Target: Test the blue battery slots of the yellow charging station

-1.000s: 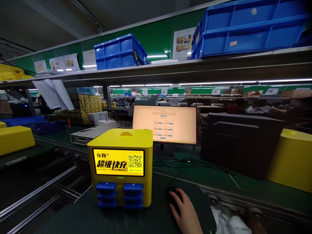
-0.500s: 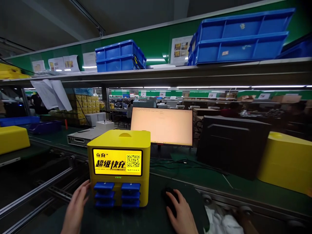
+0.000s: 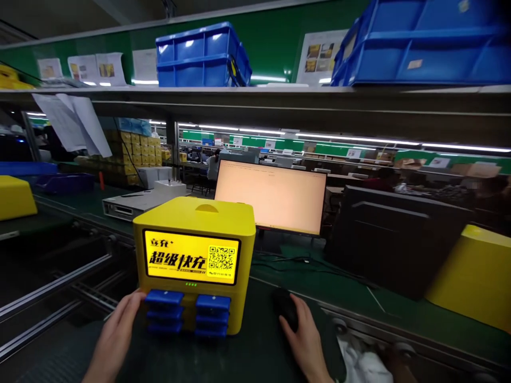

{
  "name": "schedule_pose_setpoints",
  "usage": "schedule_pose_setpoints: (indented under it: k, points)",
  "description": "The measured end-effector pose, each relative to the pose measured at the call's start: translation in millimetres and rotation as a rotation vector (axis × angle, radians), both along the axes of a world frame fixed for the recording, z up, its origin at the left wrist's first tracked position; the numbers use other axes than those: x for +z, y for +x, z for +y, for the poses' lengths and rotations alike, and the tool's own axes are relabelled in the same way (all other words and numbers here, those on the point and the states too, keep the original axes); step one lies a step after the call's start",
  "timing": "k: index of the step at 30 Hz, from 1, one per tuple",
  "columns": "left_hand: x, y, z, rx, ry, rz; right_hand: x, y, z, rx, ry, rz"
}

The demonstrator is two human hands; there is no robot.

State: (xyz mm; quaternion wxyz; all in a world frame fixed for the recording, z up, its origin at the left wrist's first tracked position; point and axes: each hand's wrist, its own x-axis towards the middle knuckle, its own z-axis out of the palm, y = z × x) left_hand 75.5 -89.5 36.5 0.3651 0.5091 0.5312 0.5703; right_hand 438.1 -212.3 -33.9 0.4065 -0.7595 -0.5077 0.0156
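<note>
Two hands in view, nearest the camera. Left hand [image 3: 115, 335] open, fingers spread, now touching the lower left corner of one yellow charging cabinet [image 3: 195, 250], closer in than half a second back. Right hand [image 3: 305, 340] draped loosely over one black mouse [image 3: 285, 308], not clenched, same place as before. Both cabinet and mouse standing on the dark green tabletop [image 3: 259, 356], just beside each other. Six blue power banks [image 3: 187, 314] seated in the cabinet's front slots, two columns of three, under a lit screen with a QR code. Behind, one monitor [image 3: 271, 197], page blank now as half a second ago, content gone versus a second back. Beside it one black case [image 3: 395, 239]. Farther up, on the shelf [image 3: 279, 98], two stacks of blue bins [image 3: 203, 53], contents not visible.
</note>
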Motion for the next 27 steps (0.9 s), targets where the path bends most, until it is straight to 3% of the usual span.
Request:
schedule_pose_setpoints:
  k: [3, 6, 11, 16, 22, 27]
  points:
    - [-3.2, -0.8, 3.1, -0.093, -0.041, -0.062, -0.6, 21.6, 15.4, -0.114, -0.003, -0.064]
    - [-2.1, 0.4, 1.4, -0.058, -0.036, -0.075, 2.8, 44.5, 28.4, -0.223, -0.06, -0.095]
    - [12.9, 7.8, -13.7, -0.03, -0.004, 0.016, -1.8, 81.3, 39.0, -0.464, -0.099, -0.049]
    - [11.4, 9.6, -19.8, -0.022, -0.002, 0.08, -10.4, 97.3, 40.1, -0.44, -0.057, 0.072]
    - [6.0, 13.1, -23.1, -0.102, 0.011, 0.058, 4.3, 88.4, 29.6, -0.628, -0.082, 0.14]
    - [18.4, 18.6, -27.1, -0.157, 0.001, 0.005, -8.5, 96.4, 32.2, -0.444, -0.087, 0.081]
